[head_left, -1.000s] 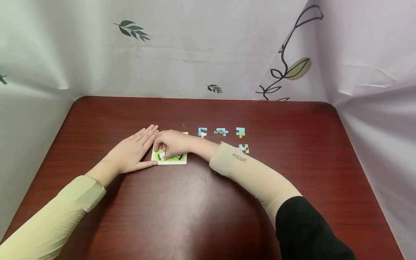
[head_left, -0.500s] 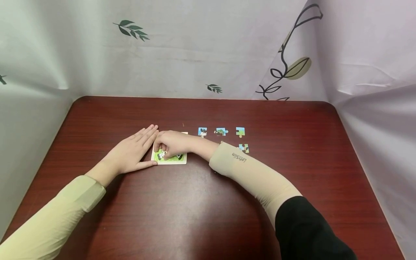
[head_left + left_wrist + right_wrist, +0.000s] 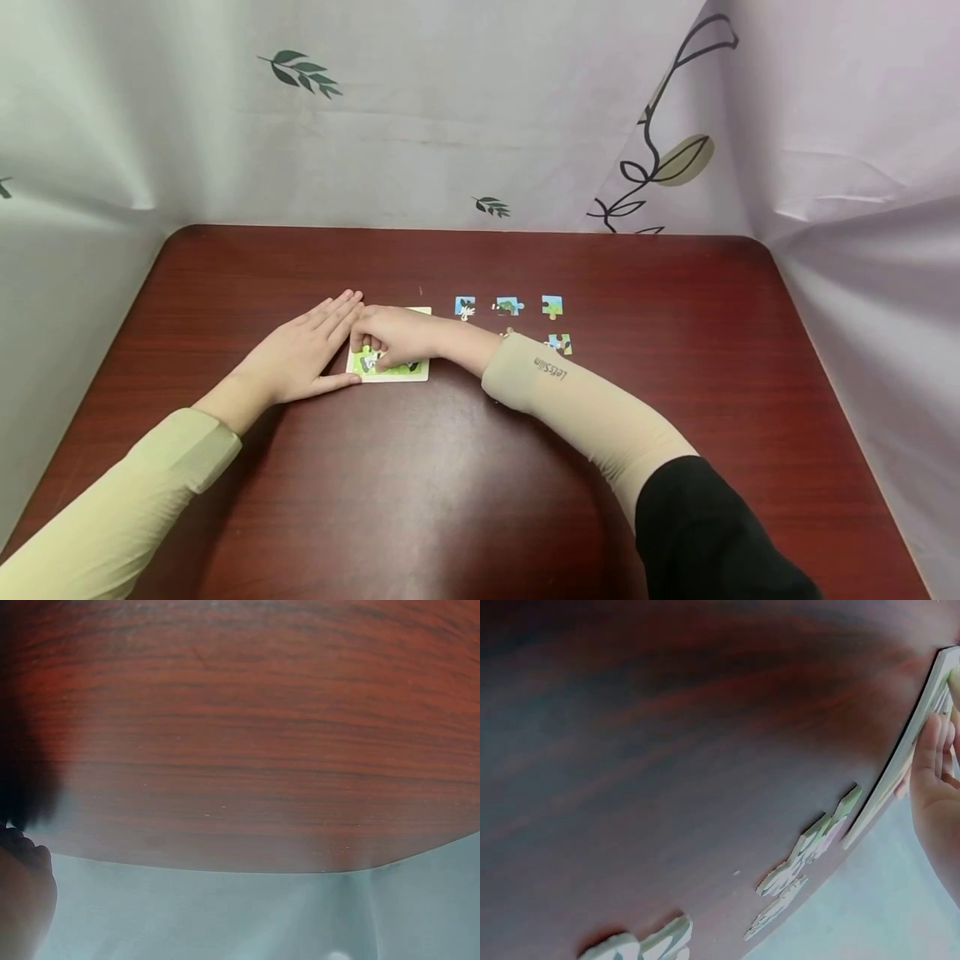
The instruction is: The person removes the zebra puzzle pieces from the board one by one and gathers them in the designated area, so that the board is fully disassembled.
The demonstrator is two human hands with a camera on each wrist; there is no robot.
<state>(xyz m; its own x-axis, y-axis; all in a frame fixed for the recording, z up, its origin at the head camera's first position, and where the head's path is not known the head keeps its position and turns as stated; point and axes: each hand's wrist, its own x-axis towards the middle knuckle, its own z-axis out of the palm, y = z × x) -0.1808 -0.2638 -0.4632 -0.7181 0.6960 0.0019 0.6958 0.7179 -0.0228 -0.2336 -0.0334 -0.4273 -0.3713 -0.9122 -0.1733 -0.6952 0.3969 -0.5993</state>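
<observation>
Puzzle board [image 3: 401, 377] on red-brown table [image 3: 465, 483], leaf-printed cloth [image 3: 405, 108] behind

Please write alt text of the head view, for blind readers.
A person's right hand is bent over a small puzzle board; the left hand lies at its edge. Loose puzzle pieces lie farther right on a reddish table.

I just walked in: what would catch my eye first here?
Probably the small puzzle board, left of centre on the red table: the right fingers reach onto it, the left fingers lie at its left edge. Next, the loose puzzle pieces to its right, then the leafy prints on the pale cloth behind.
</observation>
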